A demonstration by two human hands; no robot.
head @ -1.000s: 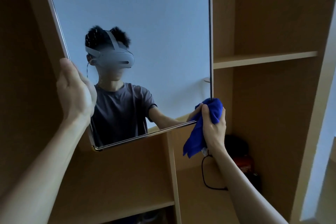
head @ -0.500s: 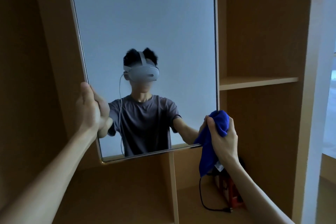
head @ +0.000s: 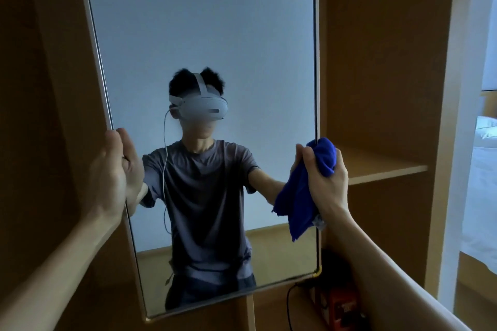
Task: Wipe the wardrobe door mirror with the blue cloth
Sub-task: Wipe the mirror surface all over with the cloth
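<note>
A tall framed mirror point(head: 204, 35) hangs on the open wardrobe door and fills the middle of the head view. My left hand point(head: 114, 172) grips its left edge, fingers wrapped onto the glass. My right hand point(head: 324, 183) is closed on a bunched blue cloth point(head: 301, 201), pressed against the mirror's right edge about two thirds of the way down. The loose end of the cloth hangs below my fist. The glass reflects a person in a grey T-shirt wearing a headset.
Wooden wardrobe panels surround the mirror. A shelf point(head: 382, 169) juts out at the right, just behind my right hand. A red object point(head: 343, 303) with a black cable point(head: 289, 306) sits low in the compartment. White bedding point(head: 484, 183) shows at far right.
The view has tilted down and drawn closer, so more of the mirror's lower part shows. My right hand with the cloth stays at the right edge; my left hand still holds the left edge.
</note>
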